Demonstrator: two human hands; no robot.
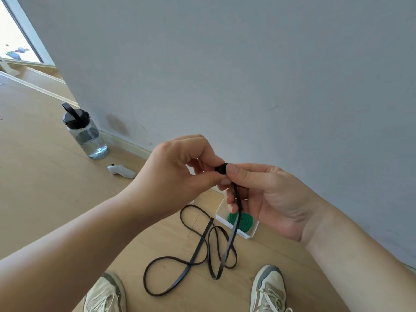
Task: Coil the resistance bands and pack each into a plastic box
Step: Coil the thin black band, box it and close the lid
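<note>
A long black resistance band hangs from my hands and lies in loose loops on the wooden floor between my shoes. Its top end is rolled into a small tight coil, pinched between the fingertips of my left hand and the thumb of my right hand. The strap runs down through the curled fingers of my right hand. Below my right hand stands a white plastic box by the wall. A coiled green band lies inside it, partly hidden by the black strap.
A clear water bottle with a black lid stands on the floor at the left near the wall corner. A white controller lies beside it. My two shoes are at the bottom edge. A grey wall fills the background.
</note>
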